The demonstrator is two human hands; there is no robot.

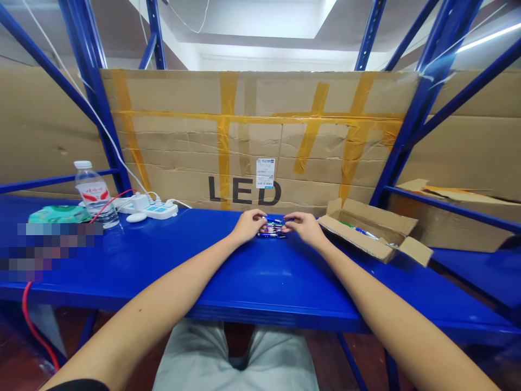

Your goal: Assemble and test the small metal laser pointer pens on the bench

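Note:
Several pens (272, 235) with blue, purple and red barrels lie side by side in a small row on the blue table. My left hand (249, 225) is at their left ends, its thumb and fingertips bent together in a pinch. At the right ends, my right hand (305, 227) is also pinched, with its fingertips on the pens. A blue pen at the far side of the row spans between both sets of fingertips. The fingers partly cover the pen ends.
An open cardboard box (362, 231) with some pens inside stands to the right. On the left are a water bottle (96, 196), a green packet (59, 214) and a white power strip (157, 208) with cables. A large cardboard sheet (183, 157) marked LED stands behind the blue table (268, 282).

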